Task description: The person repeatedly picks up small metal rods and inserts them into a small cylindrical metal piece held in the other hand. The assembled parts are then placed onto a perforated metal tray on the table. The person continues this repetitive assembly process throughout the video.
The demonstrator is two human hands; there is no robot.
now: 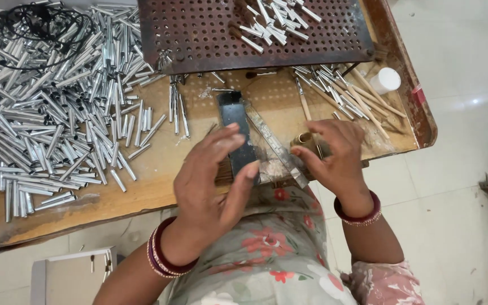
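No packages, labels, signs or screens in sight on the wooden workbench (142,192), from edge to edge or corner.

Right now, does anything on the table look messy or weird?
Yes. The shiny metal tubes lie in a big jumbled heap on the left side of the wooden table, pointing every way, with a tangled black wire on top. A few tubes lie apart from the heap.

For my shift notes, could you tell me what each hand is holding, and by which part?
The right hand pinches a small brass-coloured tube around its side, open end showing. The left hand holds nothing; its fingers hover over the dark flat block.
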